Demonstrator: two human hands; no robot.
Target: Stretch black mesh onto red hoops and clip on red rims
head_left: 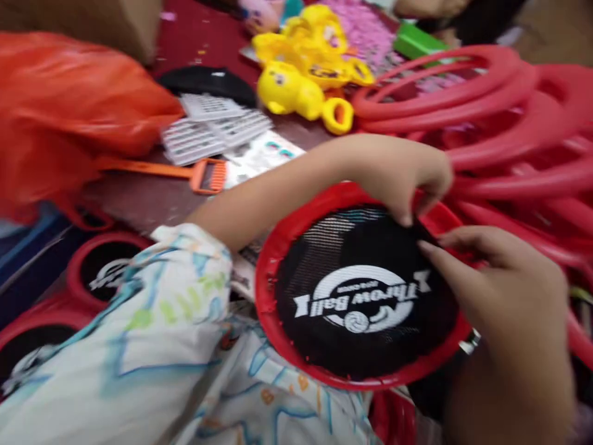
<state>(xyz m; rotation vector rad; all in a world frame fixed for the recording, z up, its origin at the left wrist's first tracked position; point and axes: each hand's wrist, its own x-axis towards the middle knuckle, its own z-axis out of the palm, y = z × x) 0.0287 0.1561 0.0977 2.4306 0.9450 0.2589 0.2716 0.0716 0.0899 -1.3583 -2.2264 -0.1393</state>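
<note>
A round red plastic frame (273,272) rests tilted by my lap, with black mesh (365,247) across it. White "Throw Ball" lettering on the mesh appears upside down to me. My left hand (407,170) reaches over the frame's far side, fingers curled down and pinching the mesh edge near the rim. From the right, my right hand (504,278) pinches the same edge between thumb and fingers, close to the left fingertips. A dark fold of mesh shows between the two hands. The exact fingertip contact is partly hidden and slightly blurred.
Red plastic rings (491,111) are heaped at the right. Yellow plastic toy parts (301,86), white slotted pieces (208,130) and an orange-handled tool (204,176) lie beyond. An orange plastic bag (78,99) is at left, above mesh-covered red discs (104,266).
</note>
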